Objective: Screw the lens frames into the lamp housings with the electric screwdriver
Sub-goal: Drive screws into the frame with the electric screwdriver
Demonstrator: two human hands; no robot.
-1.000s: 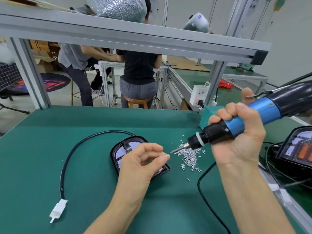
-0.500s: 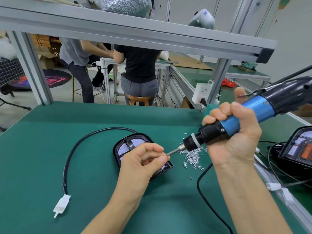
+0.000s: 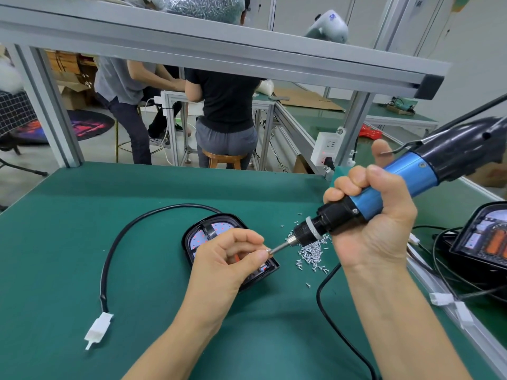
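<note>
Right hand [image 3: 375, 223] grips screwdriver [image 3: 384, 196], fingers curled round its barrel, bit angled down-left. Left hand [image 3: 227, 266] pinches a small screw [image 3: 266, 251] at the bit tip. Lamp [image 3: 208, 237] lies on green surface [image 3: 82, 242] under left fingers. Screw pile [image 3: 311, 253] just right of them.

A black lamp housing [image 3: 204, 237] lies flat on the bench, a tilted blue-and-black electric screwdriver [image 3: 384, 198] above it, loose screws [image 3: 311, 252] just beside.
</note>
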